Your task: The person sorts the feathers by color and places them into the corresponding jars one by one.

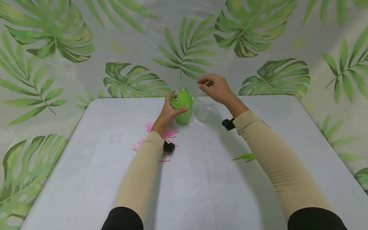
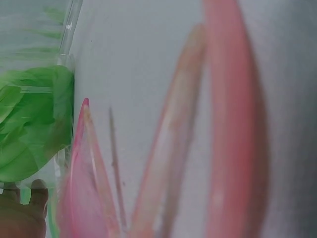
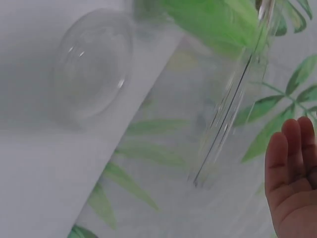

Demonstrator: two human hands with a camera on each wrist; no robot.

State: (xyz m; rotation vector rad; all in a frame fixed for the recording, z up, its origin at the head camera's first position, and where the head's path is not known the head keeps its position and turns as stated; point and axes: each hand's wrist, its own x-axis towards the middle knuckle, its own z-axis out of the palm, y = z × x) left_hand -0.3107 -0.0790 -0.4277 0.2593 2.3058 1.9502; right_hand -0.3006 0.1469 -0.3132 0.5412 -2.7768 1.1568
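My left hand (image 1: pixel 168 111) grips a clear round container (image 1: pixel 193 111) near the table's far edge, thumb across its front. Bright green leaf-like pieces (image 1: pixel 182 103) fill it, their tips standing above the rim; in the left wrist view the green pieces (image 2: pixel 29 119) show through the clear wall. Just right of it stands a second clear container (image 1: pixel 204 115), with nothing visible inside. Over that one's rim is my right hand (image 1: pixel 217 88), its fingers loosely bent and thumb near the index finger. Nothing shows in its fingers (image 3: pixel 277 161) in the right wrist view.
Pink petal-like pieces with thin stems (image 1: pixel 170 133) lie on the white table (image 1: pixel 195 182) beneath and beside my left forearm. A small green sprig (image 1: pixel 246 156) lies by my right forearm, partly hidden. A leaf-patterned cloth (image 1: pixel 129 48) hangs behind the table.
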